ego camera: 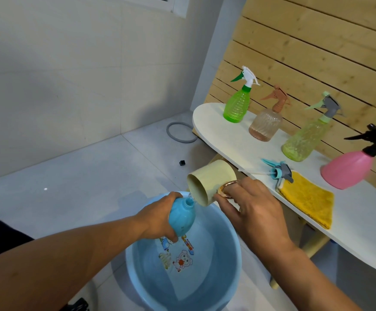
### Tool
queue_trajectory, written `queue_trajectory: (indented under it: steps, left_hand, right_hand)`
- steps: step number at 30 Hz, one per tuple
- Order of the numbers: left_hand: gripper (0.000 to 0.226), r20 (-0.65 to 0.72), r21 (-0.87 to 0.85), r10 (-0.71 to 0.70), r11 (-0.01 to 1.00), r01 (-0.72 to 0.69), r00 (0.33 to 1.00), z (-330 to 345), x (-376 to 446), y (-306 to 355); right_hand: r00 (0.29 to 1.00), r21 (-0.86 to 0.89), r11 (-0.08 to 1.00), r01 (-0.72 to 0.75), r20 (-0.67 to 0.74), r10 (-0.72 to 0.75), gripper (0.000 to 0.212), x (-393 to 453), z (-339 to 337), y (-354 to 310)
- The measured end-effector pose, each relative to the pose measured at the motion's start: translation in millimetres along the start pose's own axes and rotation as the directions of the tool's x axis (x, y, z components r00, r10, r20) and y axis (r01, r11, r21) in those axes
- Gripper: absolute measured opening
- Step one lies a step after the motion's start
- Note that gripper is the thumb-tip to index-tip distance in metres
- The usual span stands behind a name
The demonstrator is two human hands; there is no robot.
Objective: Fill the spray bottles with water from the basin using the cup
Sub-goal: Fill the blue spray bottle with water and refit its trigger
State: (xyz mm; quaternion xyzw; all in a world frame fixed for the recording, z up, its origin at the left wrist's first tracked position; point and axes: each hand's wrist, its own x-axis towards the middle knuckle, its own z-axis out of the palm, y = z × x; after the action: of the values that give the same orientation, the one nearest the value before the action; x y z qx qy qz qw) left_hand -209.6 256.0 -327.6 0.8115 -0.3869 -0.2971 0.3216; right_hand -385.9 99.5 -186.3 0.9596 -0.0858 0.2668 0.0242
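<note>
Right now the pouring step is under way: the left hand grips the blue bottle tilted over the basin, while the right hand holds the tipped cup by its handle, fingers curled round it, rim at the bottle's open neck. A thin stream of water runs in. On the bench four capped spray bottles stand, and a loose spray head lies just beside a yellow cloth. Next, I judge, comes scooping again or screwing that head back on.
</note>
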Motion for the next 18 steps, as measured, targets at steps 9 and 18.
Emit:
queue_trajectory:
  steps: [9, 18]
  left_hand:
    - [0.11, -0.005, -0.019, 0.018, 1.0, -0.018, 1.0, -0.2, 0.0, -0.2]
    - [0.111, -0.008, -0.17, -0.036, 0.985, 0.034, 0.999, -5.2, 0.6, -5.3]
  right_hand:
    - [0.994, -0.058, 0.993, 0.107, -0.025, -0.108, 0.024, -2.9, 0.0, -1.9]
    - [0.797, 0.307, 0.736, -0.604, 0.222, 0.561, 0.03, -3.4, 28.9, 6.8]
